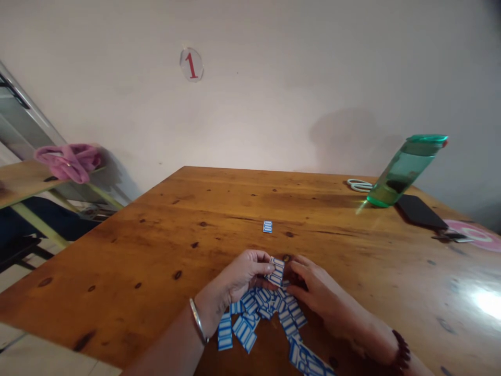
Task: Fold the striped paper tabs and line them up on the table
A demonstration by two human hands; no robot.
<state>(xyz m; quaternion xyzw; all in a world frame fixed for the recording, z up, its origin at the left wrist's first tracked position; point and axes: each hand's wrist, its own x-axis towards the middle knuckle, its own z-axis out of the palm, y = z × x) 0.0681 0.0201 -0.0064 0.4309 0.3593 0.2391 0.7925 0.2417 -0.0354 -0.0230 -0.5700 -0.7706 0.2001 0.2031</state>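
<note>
"Where's the card?"
"In the left hand, thumb pressed against fingers, above the pile."
"And the right hand?"
"Half curled, just beside the card, seemingly holding nothing."
"Which step?"
"Handling the card, I'd judge; moving it calls for a light pinch."
"Farther out?"
"1 lone card on the table."

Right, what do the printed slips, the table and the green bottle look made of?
Printed slips: probably matte paper or thin card; thin and flat. Table: wood, likely varnished; knots, grain and glossy glare. Green bottle: shiny, transparent, probably plastic, though glass is possible.
</note>
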